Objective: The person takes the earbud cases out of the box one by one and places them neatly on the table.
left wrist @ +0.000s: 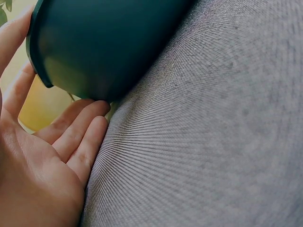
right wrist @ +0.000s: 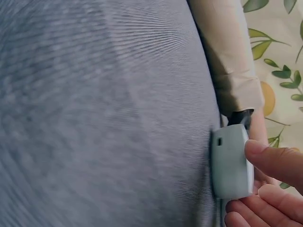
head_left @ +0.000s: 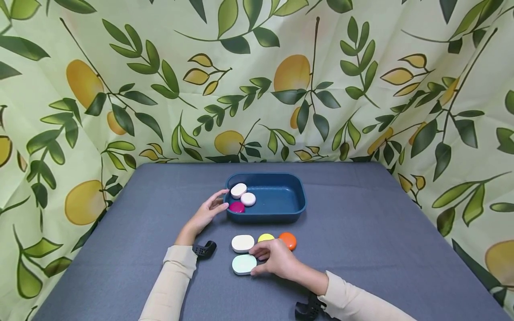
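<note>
At the left end of a dark blue tray point(head_left: 281, 216), my left hand point(head_left: 205, 214) touches the rim with thumb and index finger. In the left wrist view, the other fingers point(left wrist: 78, 130) lie fairly straight against the tray's outer wall, low by the cloth. My right hand point(head_left: 277, 258) pinches the right end of a pale mint, rounded oval case point(head_left: 243, 265) between thumb and fingers. The right wrist view shows the case point(right wrist: 231, 163) close up, with a small dark slot on its side. Just beyond it lies a white oval piece point(head_left: 242, 243).
Beyond the right hand are a yellow round piece point(head_left: 266, 237), partly covered, and an orange round piece point(head_left: 288, 240). Inside the tray's left end sit a white oval point(head_left: 238, 191), a pale round point(head_left: 248, 199) and a magenta piece point(head_left: 237, 207). Leaf-patterned cloth point(head_left: 257, 89) surrounds the grey table.
</note>
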Available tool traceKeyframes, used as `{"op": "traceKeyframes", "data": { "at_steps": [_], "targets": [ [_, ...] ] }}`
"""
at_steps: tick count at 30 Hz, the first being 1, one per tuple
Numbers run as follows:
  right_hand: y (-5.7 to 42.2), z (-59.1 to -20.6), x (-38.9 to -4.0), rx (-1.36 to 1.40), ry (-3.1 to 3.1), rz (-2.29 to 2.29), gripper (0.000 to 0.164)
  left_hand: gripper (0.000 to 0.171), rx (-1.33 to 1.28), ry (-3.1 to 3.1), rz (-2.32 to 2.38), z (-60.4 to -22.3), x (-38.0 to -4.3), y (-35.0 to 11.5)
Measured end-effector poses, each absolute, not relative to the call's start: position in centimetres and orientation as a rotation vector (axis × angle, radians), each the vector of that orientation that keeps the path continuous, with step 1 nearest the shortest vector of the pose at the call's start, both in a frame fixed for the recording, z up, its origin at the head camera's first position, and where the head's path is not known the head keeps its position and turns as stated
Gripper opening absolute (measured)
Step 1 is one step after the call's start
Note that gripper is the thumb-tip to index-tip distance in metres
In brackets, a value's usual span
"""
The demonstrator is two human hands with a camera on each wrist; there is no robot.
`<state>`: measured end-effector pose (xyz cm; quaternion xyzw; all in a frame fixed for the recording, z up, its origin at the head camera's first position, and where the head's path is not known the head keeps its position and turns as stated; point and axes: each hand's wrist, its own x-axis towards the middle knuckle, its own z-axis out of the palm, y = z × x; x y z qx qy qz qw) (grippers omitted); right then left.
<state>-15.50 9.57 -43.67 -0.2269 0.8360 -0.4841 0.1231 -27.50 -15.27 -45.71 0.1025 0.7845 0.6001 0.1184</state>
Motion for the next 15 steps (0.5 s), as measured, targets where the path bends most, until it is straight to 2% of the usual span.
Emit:
{"op": "traceKeyframes", "data": {
  "at_steps": [8,15],
  "targets": [
    [10.2,-42.0,-15.6,-0.733,2.397,-1.439,0.037,0.051,0.297,2.285,1.758,-45.8,-27.5,-15.2],
    [10.5,-40.3,-16.7,-0.919,2.389,-1.482,0.034,0.051,0.290,2.282,1.762,-45.6,-27.4,-15.2]
  ]
}}
